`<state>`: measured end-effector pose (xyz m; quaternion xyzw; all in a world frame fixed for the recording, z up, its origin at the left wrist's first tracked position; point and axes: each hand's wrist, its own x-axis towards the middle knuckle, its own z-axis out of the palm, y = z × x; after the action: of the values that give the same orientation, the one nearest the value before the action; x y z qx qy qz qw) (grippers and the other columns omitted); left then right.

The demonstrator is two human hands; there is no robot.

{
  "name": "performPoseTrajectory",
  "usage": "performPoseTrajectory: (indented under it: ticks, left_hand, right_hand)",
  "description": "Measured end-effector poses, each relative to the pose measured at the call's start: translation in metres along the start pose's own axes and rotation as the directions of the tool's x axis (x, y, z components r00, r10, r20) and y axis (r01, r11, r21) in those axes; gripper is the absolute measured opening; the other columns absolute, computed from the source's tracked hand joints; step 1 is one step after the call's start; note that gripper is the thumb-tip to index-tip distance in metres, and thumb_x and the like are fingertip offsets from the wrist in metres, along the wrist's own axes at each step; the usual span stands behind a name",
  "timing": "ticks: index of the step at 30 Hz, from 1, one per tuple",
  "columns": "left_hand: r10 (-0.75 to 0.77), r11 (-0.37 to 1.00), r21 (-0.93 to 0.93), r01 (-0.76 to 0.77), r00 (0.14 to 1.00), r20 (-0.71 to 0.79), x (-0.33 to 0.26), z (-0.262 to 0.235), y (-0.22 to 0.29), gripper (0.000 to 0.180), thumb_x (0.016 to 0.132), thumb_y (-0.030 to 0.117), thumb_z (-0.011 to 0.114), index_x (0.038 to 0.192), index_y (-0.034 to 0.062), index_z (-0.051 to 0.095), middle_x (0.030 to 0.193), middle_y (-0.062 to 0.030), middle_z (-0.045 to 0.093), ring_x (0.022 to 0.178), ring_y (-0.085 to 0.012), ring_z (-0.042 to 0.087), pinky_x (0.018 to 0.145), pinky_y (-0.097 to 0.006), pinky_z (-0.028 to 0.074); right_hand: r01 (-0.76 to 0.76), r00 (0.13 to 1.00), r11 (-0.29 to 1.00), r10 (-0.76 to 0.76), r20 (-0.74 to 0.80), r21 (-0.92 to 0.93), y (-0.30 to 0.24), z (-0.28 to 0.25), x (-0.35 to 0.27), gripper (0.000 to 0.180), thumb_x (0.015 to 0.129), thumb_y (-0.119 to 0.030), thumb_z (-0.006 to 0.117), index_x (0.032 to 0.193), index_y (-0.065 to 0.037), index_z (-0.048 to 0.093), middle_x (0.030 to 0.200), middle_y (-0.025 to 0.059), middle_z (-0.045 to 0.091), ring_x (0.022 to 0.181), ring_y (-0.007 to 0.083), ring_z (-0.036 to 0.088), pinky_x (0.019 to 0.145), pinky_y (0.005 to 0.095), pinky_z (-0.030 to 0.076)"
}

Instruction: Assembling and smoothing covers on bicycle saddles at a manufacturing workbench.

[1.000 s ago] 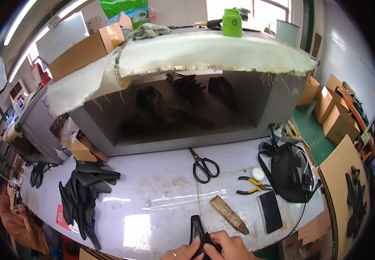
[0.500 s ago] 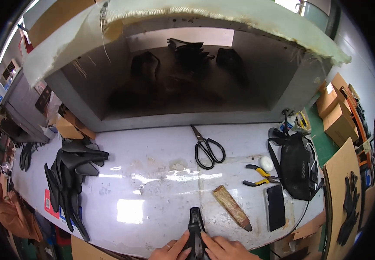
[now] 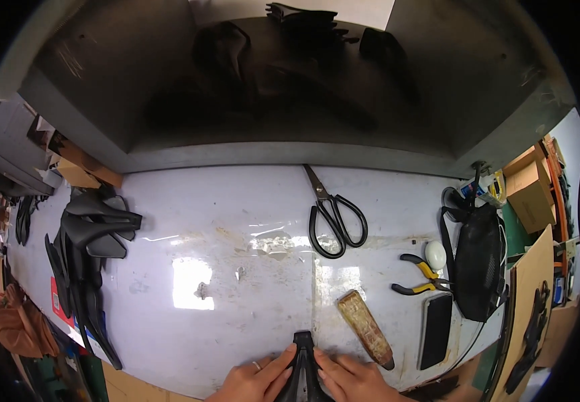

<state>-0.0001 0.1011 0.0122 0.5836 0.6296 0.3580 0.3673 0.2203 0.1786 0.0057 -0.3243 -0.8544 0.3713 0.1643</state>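
Note:
At the table's near edge I hold a black bicycle saddle [image 3: 303, 365], its narrow nose pointing away from me. My left hand [image 3: 258, 379], with a ring on one finger, presses its fingers along the saddle's left side. On the opposite side, my right hand [image 3: 354, 378] has its fingers closed against the edge. The saddle's rear end is cut off by the lower edge of the view. Just beyond my right hand lies a worn, brownish bar-shaped tool [image 3: 365, 328] with a dark tip.
Black-handled scissors [image 3: 330, 218], yellow-black pliers [image 3: 426, 276], a white round object [image 3: 435, 255], a phone [image 3: 435, 331] and a black bag [image 3: 479, 261] lie on the table [image 3: 156, 335]. Black saddle pieces [image 3: 92, 241] are piled left. A grey open-fronted box [image 3: 290, 153] stands behind; a person [image 3: 18, 315] is far left.
My view has tipped down and closer to the grey box. Both hands have slid forward along the saddle, and their fingers now sit close to its nose.

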Motion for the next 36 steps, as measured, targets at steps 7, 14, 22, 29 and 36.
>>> performPoseTrajectory:
  ticks: [7,14,22,29,36]
  left_hand:
    - [-0.044,0.999,-0.020,0.045,0.998,0.049,-0.002,0.002,0.002,0.037,0.098,0.004,0.065,0.133,-0.0050,0.063,0.117,-0.0277,0.069,0.094,-0.0459,0.069,0.079,-0.046,0.058]
    - [-0.133,0.991,-0.017,0.133,0.991,0.035,-0.010,0.016,0.009,0.038,0.098,0.006,0.065,0.134,-0.0045,0.062,0.115,-0.0287,0.069,0.091,-0.0460,0.069,0.078,-0.046,0.058]
    - [-0.022,0.940,0.341,0.021,1.000,-0.002,-0.008,0.024,0.014,0.048,0.093,0.013,0.070,0.137,-0.0026,0.061,0.100,-0.0214,0.073,0.054,-0.0307,0.063,0.050,-0.041,0.054]
    - [-0.029,0.940,0.340,-0.006,0.995,0.099,0.008,0.022,0.018,0.056,0.090,0.019,0.071,0.140,-0.0022,0.059,0.085,-0.0168,0.073,0.043,-0.0243,0.056,0.042,-0.039,0.048]
    - [0.016,0.833,0.547,-0.087,0.991,0.133,0.002,0.035,0.007,0.080,0.078,0.014,0.072,0.151,-0.0052,0.046,0.059,-0.0069,0.062,0.040,-0.0225,0.057,0.037,-0.038,0.045]
  right_hand:
    - [-0.095,0.996,0.988,0.094,0.007,0.122,-0.009,0.009,-0.008,0.048,0.092,-0.002,0.069,0.139,0.004,0.059,0.094,0.0236,0.064,0.071,0.0401,0.064,0.060,0.0448,0.053]
    - [-0.192,0.980,0.967,0.182,0.074,0.165,-0.013,0.021,-0.019,0.058,0.093,-0.001,0.069,0.147,0.005,0.051,0.100,0.0265,0.065,0.076,0.0410,0.063,0.065,0.0445,0.054]
    - [-0.066,0.992,0.977,0.087,0.095,-0.205,-0.026,0.025,-0.012,0.071,0.090,-0.014,0.072,0.148,0.013,0.042,0.104,0.0225,0.067,0.075,0.0313,0.065,0.056,0.0387,0.055]
    - [-0.059,0.980,0.942,0.118,0.163,-0.329,-0.022,0.026,-0.023,0.069,0.092,-0.017,0.069,0.147,0.014,0.042,0.097,0.0166,0.066,0.074,0.0269,0.066,0.053,0.0364,0.054]
    - [-0.216,0.905,0.959,0.268,0.332,-0.184,-0.034,-0.012,-0.023,0.067,0.096,-0.022,0.067,0.153,0.003,0.041,0.112,0.0180,0.064,0.087,0.0356,0.067,0.066,0.0433,0.056]
